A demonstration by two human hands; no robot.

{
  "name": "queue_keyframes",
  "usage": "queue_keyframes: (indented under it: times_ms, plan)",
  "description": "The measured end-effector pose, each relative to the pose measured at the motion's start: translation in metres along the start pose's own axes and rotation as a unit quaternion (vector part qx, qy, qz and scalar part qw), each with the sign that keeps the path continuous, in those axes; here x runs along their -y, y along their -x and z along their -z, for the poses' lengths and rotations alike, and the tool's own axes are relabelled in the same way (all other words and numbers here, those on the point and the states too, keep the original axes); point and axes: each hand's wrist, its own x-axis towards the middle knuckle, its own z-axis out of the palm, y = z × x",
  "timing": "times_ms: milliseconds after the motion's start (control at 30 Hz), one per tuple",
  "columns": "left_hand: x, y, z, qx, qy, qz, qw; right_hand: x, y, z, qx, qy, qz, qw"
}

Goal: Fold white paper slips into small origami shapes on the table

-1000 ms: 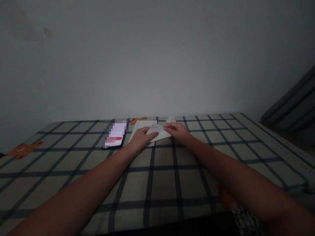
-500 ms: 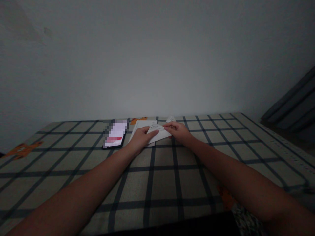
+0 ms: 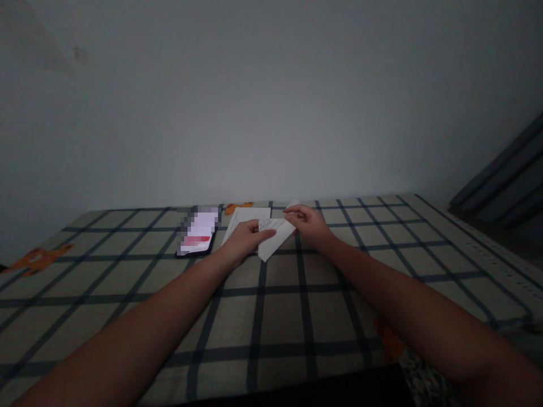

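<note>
A white sheet of paper (image 3: 274,238), folded and with dark pencil-like marks, is held between both hands above the checked cloth. My left hand (image 3: 244,238) pinches its left side, thumb lying on top. My right hand (image 3: 309,224) grips the right end between thumb and fingertips. Behind my left hand lies another white paper or pad (image 3: 254,213), also with faint lines on it. A whitish piece (image 3: 293,202), perhaps paper, shows just beyond my right fingers; whether it joins the held sheet I cannot tell.
To the left lies a phone (image 3: 199,229) with its screen lit and partly blurred out. A checked cloth (image 3: 280,316) with orange figures covers the surface. A pale wall (image 3: 271,102) rises behind it, and dark folded fabric (image 3: 509,169) is at the right.
The folded paper has turned in my hands, and one corner now points down toward me. My hands have barely shifted; the phone and the other paper stay put.
</note>
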Motion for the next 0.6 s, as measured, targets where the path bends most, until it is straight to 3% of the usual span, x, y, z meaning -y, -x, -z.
queue_keyframes:
  times_ms: [100,233,467,600]
  plan:
    - [0.000,0.001,0.000,0.024,0.015,0.005,1.000,0.003,0.001,0.000,-0.007,-0.011,0.011,1.000]
    - [-0.004,0.002,-0.002,0.000,0.019,-0.004,1.000,0.010,0.002,-0.001,0.000,0.006,-0.003,1.000]
    - [-0.006,0.003,-0.002,-0.058,0.049,-0.039,0.996,0.012,0.006,-0.004,0.143,0.043,-0.070,0.986]
    - [-0.004,0.002,-0.001,-0.044,0.057,-0.037,0.997,0.010,0.007,-0.003,0.146,0.055,-0.051,0.986]
